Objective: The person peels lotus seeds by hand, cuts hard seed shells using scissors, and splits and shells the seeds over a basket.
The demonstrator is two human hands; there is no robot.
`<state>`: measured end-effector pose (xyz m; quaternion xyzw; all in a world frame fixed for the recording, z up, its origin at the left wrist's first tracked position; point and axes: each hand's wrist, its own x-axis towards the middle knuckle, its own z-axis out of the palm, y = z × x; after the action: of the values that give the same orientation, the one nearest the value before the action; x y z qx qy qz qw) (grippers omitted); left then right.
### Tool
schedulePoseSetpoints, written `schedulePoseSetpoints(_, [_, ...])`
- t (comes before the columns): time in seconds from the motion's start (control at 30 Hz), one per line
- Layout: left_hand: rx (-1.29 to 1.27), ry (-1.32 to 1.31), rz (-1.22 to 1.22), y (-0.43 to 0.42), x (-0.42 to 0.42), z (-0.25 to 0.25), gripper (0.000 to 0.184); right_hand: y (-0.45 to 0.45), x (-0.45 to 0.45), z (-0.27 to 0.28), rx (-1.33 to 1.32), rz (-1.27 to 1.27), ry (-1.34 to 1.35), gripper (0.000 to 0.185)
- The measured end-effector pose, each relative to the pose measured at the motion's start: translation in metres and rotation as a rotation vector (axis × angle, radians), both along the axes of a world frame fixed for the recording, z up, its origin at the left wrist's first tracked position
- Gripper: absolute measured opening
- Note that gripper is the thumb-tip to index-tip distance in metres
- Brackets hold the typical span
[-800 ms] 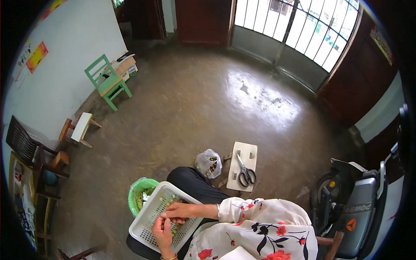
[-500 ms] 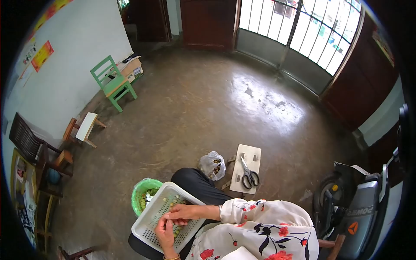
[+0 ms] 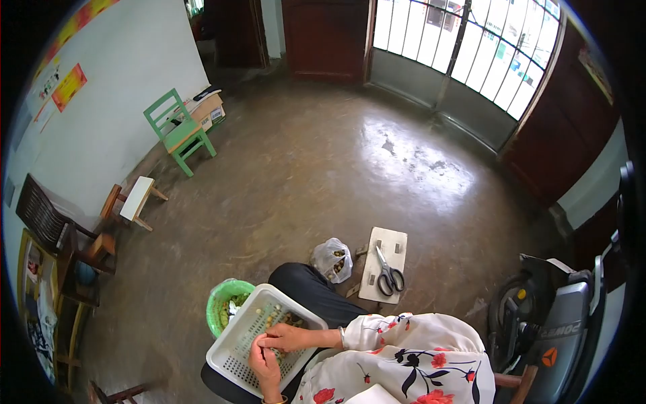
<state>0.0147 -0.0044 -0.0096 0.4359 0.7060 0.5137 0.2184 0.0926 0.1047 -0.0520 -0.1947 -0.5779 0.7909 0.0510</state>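
A white plastic basket (image 3: 227,347) with a slotted bottom rests tilted across my lap. Small round pale and brownish pieces (image 3: 276,314), perhaps nuts or seeds, lie in its far part. Over the basket, my left hand (image 3: 264,361) and my right hand (image 3: 287,336) meet, fingertips pressed together. Whatever is between the fingers is too small and covered to make out. Just beyond the basket's left side stands a green-lined bucket (image 3: 217,304) holding yellow-green bits, perhaps peelings.
A clear plastic bag (image 3: 332,260) with brown pieces sits on the floor ahead. Beside it, black-handled scissors (image 3: 388,276) lie on a small wooden stool (image 3: 373,288). A scooter (image 3: 555,337) is at the right; a green chair (image 3: 180,138) and a white-topped stool (image 3: 136,196) are at the left.
Both hands have shifted slightly toward me and closer together, the right fingers curling more over the left fingertips. The whole view has moved a little.
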Motion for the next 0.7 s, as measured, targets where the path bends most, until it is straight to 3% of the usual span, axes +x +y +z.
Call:
schedulePoseSetpoints(0.07, [0.0,0.048,0.031,0.002,0.004,0.002,0.029,0.0,0.001,-0.001,0.273,-0.053,0.143,0.04])
schedulePoseSetpoints(0.17, [-0.017,0.133,0.067,0.002,0.005,0.002,0.028,-0.001,0.005,0.014,0.383,-0.1,0.203,0.038])
schedulePoseSetpoints(0.3, [0.011,0.2,0.081,0.002,0.0,-0.011,0.028,-0.001,0.004,0.015,0.37,-0.137,0.221,0.037])
schedulePoseSetpoints(0.6, [-0.03,0.096,-0.038,-0.005,-0.01,-0.004,0.027,0.003,0.005,0.009,0.435,0.004,0.337,0.038])
schedulePoseSetpoints(0.7, [0.05,0.065,-0.01,-0.011,-0.019,-0.023,0.025,0.005,0.01,0.024,0.363,0.091,0.277,0.041])
